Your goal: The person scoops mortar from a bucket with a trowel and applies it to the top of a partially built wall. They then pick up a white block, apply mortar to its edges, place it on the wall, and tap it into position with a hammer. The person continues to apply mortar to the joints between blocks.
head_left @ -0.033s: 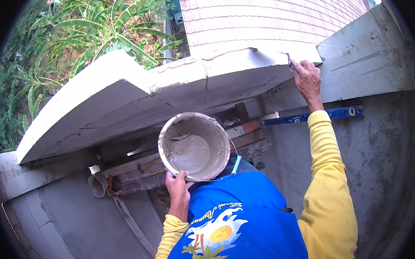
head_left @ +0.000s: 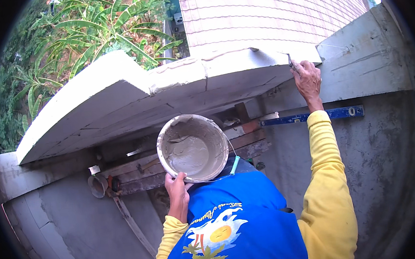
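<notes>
My left hand [head_left: 177, 194] is closed on the rim of a round bucket [head_left: 221, 143], which is tilted so its mouth faces me. Wet grey mortar [head_left: 192, 154] coats the inside and lies at the bottom. The bucket's wire handle with a green grip [head_left: 236, 165] hangs at its right side. At the right end of the white block wall [head_left: 180, 76], my right hand [head_left: 308, 79] is closed around what looks like a trowel [head_left: 289, 60], its thin dark metal edge showing above the wall's top. The hand hides most of it.
A blue spirit level [head_left: 330, 114] lies below my right hand, against the grey wall [head_left: 289, 148]. Wooden planks [head_left: 139, 174] run beneath the block wall, with a small pail [head_left: 97, 186] at their left end. Beyond stand a tiled roof [head_left: 267, 16] and banana plants [head_left: 92, 29].
The bucket has shifted very slightly left and down in my left hand. My right hand is practically still.
</notes>
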`<state>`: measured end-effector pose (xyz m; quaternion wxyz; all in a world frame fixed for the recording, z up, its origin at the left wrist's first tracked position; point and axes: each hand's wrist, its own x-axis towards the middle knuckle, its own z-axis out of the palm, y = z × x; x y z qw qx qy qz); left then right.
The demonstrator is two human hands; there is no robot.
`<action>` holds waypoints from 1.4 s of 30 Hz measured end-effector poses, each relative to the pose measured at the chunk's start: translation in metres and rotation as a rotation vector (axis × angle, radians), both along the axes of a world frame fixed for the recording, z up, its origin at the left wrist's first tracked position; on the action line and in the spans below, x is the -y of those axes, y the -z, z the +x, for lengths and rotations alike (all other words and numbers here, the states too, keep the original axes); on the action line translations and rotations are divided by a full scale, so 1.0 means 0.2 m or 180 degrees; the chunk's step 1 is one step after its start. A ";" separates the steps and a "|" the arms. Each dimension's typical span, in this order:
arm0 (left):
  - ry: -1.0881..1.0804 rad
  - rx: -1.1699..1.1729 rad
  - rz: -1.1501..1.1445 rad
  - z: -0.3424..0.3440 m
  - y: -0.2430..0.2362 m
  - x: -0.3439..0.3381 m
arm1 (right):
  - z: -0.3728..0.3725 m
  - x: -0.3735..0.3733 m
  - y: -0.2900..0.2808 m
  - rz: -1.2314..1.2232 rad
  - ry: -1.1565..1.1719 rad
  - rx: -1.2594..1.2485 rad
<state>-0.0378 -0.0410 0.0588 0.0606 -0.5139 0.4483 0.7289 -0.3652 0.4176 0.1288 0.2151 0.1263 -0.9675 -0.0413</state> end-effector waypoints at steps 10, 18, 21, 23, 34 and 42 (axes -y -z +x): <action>-0.0217 0.0120 -0.0072 0.08 0.11 0.07 | -0.04 -0.17 0.04 0.0460 0.0553 -0.0132; -0.0231 0.0043 0.0064 0.09 0.13 0.08 | -0.04 -0.21 0.07 0.1043 0.1109 -0.0168; -0.0214 0.0042 0.0072 0.07 0.11 0.07 | -0.05 -0.20 0.08 0.1221 0.1410 -0.0142; -0.0207 0.0046 0.0070 0.06 0.10 0.06 | -0.08 -0.17 0.05 0.1304 0.1642 -0.0089; -0.0207 0.0015 0.0087 0.04 0.15 0.08 | 0.14 0.02 0.17 -0.0942 0.1896 0.0691; -0.0088 0.0018 0.0038 0.01 0.13 0.13 | 0.28 0.33 0.15 -0.0797 0.1505 0.0736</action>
